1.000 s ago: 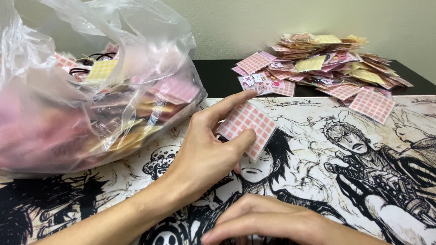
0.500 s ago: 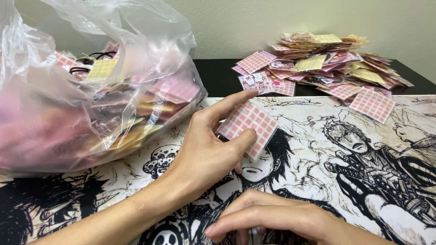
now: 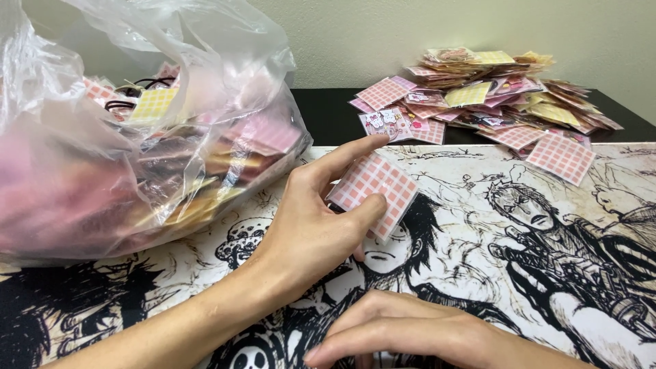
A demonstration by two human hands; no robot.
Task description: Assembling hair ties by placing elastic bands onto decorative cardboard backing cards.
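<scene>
The right hand (image 3: 410,335) lies nearest, fingers curled flat on the printed mat (image 3: 547,225) and gripping nothing, while beyond it the left hand (image 3: 311,225) pinches a pink checked packet (image 3: 372,193) above the mat, with a stuffed plastic bag (image 3: 137,123) to its left and a pile of packets (image 3: 492,96) farther back.

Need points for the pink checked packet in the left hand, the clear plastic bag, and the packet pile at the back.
pink checked packet (image 3: 374,193), head view, middle of its checked face.
clear plastic bag (image 3: 102,178), head view, its front wall.
packet pile (image 3: 488,96), head view, middle of the heap.
</scene>
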